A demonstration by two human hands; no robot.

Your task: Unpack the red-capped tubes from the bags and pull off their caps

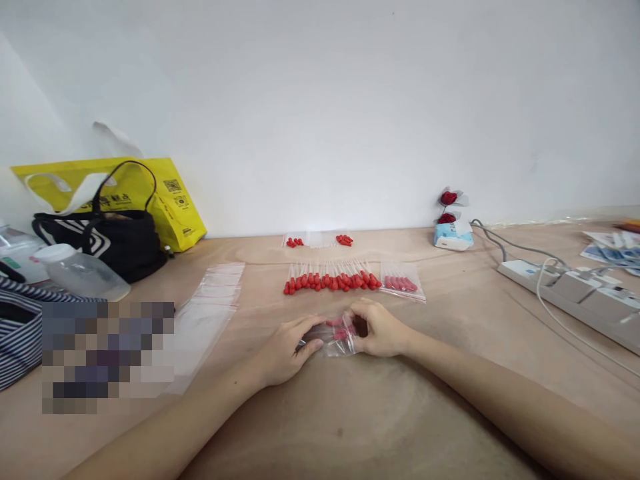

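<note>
Both left hand [285, 348] and right hand [381, 328] hold a clear bag [336, 349] at opposite edges, the right one pinching, red droppers [342, 333] visible inside. Beyond, loose droppers [344, 283] lie in a row beside a filled bag [415, 273]; flat bags [200, 330] lie leftward on the table [340, 417].

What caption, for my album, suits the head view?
Left grip and right grip on a clear bag holding red pieces, more red pieces beyond.

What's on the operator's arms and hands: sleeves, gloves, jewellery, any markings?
Left hand and right hand: no gloves, no rings visible. Left forearm and right forearm: no sleeve, watch or cable in view. One small dark spot near the left wrist.
</note>
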